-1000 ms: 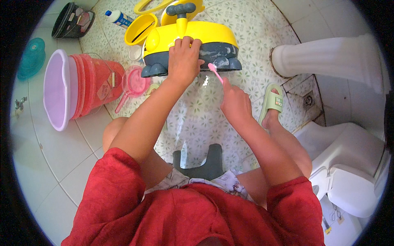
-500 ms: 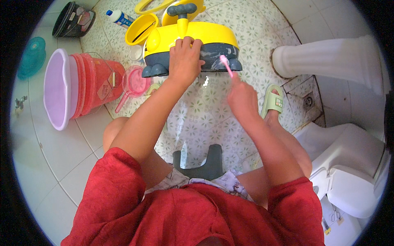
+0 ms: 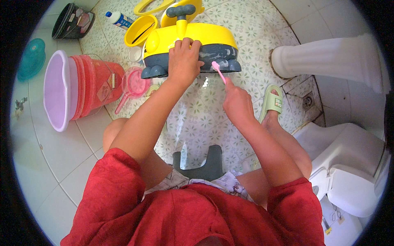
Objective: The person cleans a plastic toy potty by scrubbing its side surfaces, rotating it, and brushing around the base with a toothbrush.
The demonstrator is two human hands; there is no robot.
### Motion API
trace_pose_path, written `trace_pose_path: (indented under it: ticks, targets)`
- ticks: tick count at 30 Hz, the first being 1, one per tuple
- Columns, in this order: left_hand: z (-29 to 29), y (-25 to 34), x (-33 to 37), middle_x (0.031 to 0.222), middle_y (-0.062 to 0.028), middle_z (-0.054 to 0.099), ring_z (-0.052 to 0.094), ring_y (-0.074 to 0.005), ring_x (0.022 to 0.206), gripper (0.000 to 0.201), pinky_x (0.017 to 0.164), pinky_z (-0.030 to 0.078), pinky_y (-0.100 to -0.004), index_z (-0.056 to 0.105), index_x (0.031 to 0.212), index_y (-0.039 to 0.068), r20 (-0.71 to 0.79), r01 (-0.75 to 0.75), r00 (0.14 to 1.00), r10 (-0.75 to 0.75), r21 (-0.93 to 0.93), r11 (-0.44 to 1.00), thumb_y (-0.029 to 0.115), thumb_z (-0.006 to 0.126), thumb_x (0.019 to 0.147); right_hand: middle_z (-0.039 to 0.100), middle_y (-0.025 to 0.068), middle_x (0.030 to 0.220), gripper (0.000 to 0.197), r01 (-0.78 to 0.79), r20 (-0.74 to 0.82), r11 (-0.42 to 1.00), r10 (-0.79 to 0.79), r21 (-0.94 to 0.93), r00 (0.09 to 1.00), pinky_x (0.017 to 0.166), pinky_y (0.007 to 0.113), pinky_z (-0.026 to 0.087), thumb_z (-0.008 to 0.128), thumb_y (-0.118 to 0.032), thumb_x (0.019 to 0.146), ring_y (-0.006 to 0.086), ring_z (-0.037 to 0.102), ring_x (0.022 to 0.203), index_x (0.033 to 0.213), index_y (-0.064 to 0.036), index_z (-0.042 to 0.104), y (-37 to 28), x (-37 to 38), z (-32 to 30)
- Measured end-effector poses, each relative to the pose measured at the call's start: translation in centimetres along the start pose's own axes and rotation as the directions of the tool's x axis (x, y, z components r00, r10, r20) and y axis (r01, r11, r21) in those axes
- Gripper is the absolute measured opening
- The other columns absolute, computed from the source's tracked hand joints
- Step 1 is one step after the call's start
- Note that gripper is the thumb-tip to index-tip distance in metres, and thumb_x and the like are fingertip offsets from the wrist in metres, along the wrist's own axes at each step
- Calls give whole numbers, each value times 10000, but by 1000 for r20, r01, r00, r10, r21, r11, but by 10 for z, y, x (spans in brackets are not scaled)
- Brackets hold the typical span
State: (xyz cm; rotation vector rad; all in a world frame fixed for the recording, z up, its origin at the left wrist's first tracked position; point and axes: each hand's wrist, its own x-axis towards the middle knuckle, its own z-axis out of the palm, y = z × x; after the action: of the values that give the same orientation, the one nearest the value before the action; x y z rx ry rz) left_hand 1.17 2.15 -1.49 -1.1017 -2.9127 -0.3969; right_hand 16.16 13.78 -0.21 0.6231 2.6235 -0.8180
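Observation:
A yellow and dark grey child's potty [image 3: 217, 36], shaped like a ride-on toy with a grey handlebar, stands on the tiles in front of me. My left hand [image 3: 185, 60] grips its near side, fingers bent over the seam between the yellow top and grey base. In my right hand [image 3: 238, 100], closed around its handle, is a pink toothbrush [image 3: 221, 74]. Its head touches the grey base near the rounded right feet. White foam streaks the base there. Beyond the potty's left end is a yellow bowl [image 3: 130, 40] with a thin dark stick-like item in it.
To the left are a red bucket [image 3: 92, 84] with a lilac basin [image 3: 48, 92] against it, and a pink dipper [image 3: 130, 95]. A blue-and-white bottle [image 3: 119, 19] and black bucket [image 3: 65, 24] lie farther back. At right are a white pedestal [image 3: 328, 57], floor drain [image 3: 308, 101] and toilet [image 3: 344, 160].
The toothbrush head has moved left and slightly down along the grey base, my right hand shifting with it. My left hand keeps its hold on the potty.

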Motion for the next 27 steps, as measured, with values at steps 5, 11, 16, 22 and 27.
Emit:
trace_pose_path:
  ticks: [5, 11, 16, 22, 27]
  targets:
    - [-2, 2, 0, 1082, -102, 566, 532, -314, 1029, 490, 838, 443, -430, 597, 1077, 102, -2, 16, 1000, -16, 0, 1000, 129, 809, 636, 649, 254, 845, 466, -66, -25, 996, 67, 63, 997, 735, 503, 514, 519, -31, 806, 416, 645, 804, 1269, 22, 502, 3, 5, -9]
    - [3, -3, 0, 1039, -101, 575, 530, -320, 998, 476, 846, 444, -418, 614, 1070, 125, -5, -176, 984, 177, -125, 976, 38, 766, 628, 648, 256, 838, 440, -51, -11, 997, 52, 59, 999, 724, 499, 516, 516, -35, 811, 421, 643, 791, 1249, 10, 518, 3, 6, -9]
    - [6, 2, 0, 1030, -79, 569, 521, -299, 1003, 403, 854, 429, -410, 632, 1023, 121, 0, -188, 982, 191, -164, 968, 22, 741, 647, 651, 247, 836, 409, -97, -28, 988, 101, 119, 994, 724, 497, 517, 506, -53, 828, 419, 645, 789, 1233, 0, 530, 7, 0, -1]
    - [4, 6, 0, 1032, -72, 561, 511, -279, 1024, 390, 861, 416, -398, 622, 1028, 111, 53, -136, 988, 143, -122, 983, 39, 745, 665, 647, 243, 851, 429, -69, 26, 994, 67, 84, 997, 735, 504, 509, 485, -57, 848, 414, 644, 806, 1271, 19, 479, 10, 9, -10]
    - [1, 5, 2, 1014, -113, 553, 530, -328, 972, 456, 836, 447, -423, 588, 1030, 97, 31, -68, 997, 72, -127, 990, 39, 787, 624, 646, 233, 867, 458, -3, -41, 997, 6, 74, 999, 759, 497, 511, 479, -52, 845, 423, 640, 805, 1297, 25, 457, 10, 1, -3]
